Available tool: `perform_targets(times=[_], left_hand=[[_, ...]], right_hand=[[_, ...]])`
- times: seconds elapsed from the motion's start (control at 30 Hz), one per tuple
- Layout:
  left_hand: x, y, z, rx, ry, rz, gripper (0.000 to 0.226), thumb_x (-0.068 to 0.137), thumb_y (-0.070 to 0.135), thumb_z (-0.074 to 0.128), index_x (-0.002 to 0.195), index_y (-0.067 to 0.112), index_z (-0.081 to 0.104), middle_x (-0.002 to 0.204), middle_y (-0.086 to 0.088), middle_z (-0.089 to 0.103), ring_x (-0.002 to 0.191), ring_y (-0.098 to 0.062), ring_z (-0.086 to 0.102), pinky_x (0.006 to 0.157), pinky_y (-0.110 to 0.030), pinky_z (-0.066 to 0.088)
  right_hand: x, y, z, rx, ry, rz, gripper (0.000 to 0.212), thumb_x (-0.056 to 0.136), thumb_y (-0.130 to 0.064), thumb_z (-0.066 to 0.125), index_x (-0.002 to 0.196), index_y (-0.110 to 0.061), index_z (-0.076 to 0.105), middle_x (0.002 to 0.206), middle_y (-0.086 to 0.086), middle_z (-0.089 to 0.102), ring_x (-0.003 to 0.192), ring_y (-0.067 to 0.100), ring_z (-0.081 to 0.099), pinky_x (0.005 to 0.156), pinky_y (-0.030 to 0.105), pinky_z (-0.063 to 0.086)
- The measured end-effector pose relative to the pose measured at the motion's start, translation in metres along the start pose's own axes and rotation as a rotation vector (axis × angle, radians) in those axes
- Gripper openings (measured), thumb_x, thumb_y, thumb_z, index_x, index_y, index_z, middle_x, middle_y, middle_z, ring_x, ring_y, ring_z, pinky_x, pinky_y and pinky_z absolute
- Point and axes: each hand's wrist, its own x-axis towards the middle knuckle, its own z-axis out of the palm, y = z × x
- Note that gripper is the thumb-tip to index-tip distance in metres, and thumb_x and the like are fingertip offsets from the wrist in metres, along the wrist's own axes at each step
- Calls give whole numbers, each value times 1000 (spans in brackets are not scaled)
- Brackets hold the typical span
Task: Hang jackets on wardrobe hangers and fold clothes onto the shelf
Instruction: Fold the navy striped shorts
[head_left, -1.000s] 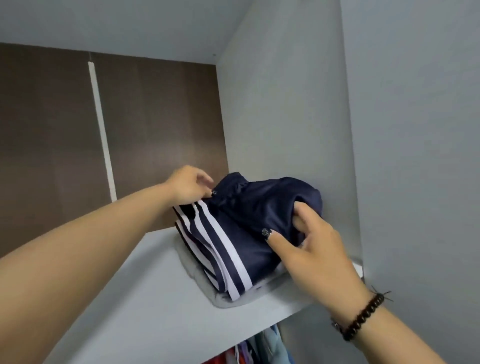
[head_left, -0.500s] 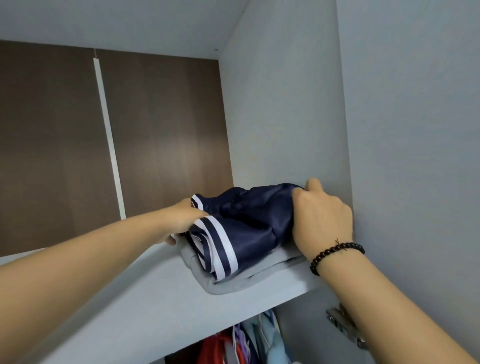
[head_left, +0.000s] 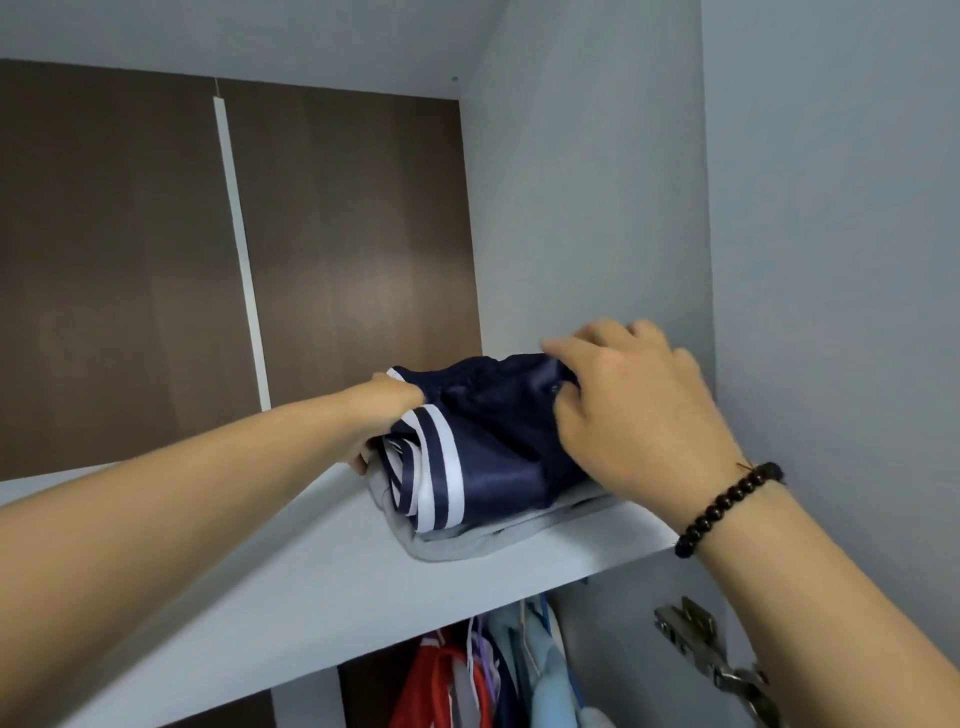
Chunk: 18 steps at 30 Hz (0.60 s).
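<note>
Head view: looking up at a pale wardrobe shelf (head_left: 322, 587).
Navy garment: folded navy garment (head_left: 493, 441) with white stripes is lying on a folded grey garment (head_left: 467, 543), at the shelf's right end near the side wall.
Left hand: left hand (head_left: 387, 415) is touching the stack's left side; its fingers are mostly hidden, so the grip cannot be told.
Right hand: right hand (head_left: 631, 402) is resting on the navy fabric's right part, fingers curling into it; a beaded bracelet (head_left: 727, 506) is circling the wrist.
Below: coloured clothes (head_left: 493, 670) are hanging under the shelf.
</note>
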Motion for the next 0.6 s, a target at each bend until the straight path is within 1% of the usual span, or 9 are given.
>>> perform_targets(times=[0.07, 0.13, 0.17, 0.23, 0.27, 0.4, 0.47, 0.5, 0.6], left_hand=[[-3, -3, 7, -108, -20, -42, 28, 88, 25, 48, 114, 13, 50, 81, -9, 60, 69, -27, 57, 73, -36, 47], [-3, -6, 15, -185, 5, -61, 24, 91, 28, 47, 112, 16, 48, 92, -9, 62, 81, -26, 60, 77, -34, 47], [-1, -7, 19, -216, 27, -46, 33, 92, 27, 48, 122, 16, 45, 97, -11, 61, 84, -26, 59, 77, -32, 47], [10, -13, 26, -237, 83, 10, 71, 86, 27, 54, 147, 11, 22, 105, -13, 59, 95, -29, 59, 83, -35, 47], [17, -16, 28, -225, 108, 27, 80, 82, 28, 55, 149, 9, 16, 105, -14, 57, 96, -30, 58, 86, -37, 48], [43, -32, 26, -253, 131, 72, 93, 63, 37, 54, 146, 10, 22, 93, -7, 56, 87, -26, 59, 90, -42, 49], [40, -33, 26, -273, 137, 83, 94, 64, 37, 57, 148, 12, 21, 103, -6, 58, 82, -18, 57, 91, -41, 48], [34, -32, 28, -292, 133, 90, 92, 73, 36, 61, 150, 14, 17, 115, -2, 56, 84, -16, 55, 90, -38, 46], [18, -30, 35, -330, 102, 108, 72, 99, 26, 48, 155, 17, 4, 132, 5, 39, 112, -18, 47, 89, -27, 32]], right_hand=[[0, -6, 19, 231, -219, -11, 46, 96, -49, 38, 141, -42, 35, 153, -7, 25, 142, 22, 13, 114, 55, 10], [-2, -6, 48, 256, -413, 15, 51, 95, -60, 27, 143, -46, 29, 159, -6, 11, 147, 24, -9, 110, 60, -16], [-2, -4, 59, 255, -460, 26, 51, 95, -61, 23, 143, -46, 30, 160, -5, 9, 146, 25, -14, 107, 60, -21], [2, 0, 70, 267, -481, 30, 50, 95, -61, 20, 141, -46, 34, 160, -2, 9, 145, 25, -18, 104, 60, -25], [6, 1, 72, 261, -498, 26, 51, 95, -61, 19, 141, -46, 34, 160, -2, 9, 145, 26, -19, 104, 60, -25], [13, 2, 77, 240, -555, 0, 53, 95, -62, 16, 143, -45, 30, 160, -1, 6, 144, 27, -21, 103, 61, -25], [10, 3, 79, 228, -548, -2, 55, 95, -62, 15, 145, -44, 26, 161, -1, 4, 144, 26, -22, 103, 61, -25], [9, 4, 78, 225, -543, -2, 55, 95, -62, 14, 146, -44, 25, 161, -1, 4, 144, 26, -21, 104, 61, -24], [5, 4, 75, 212, -540, -7, 57, 95, -61, 13, 148, -41, 21, 161, -3, 5, 145, 23, -18, 106, 60, -22]])
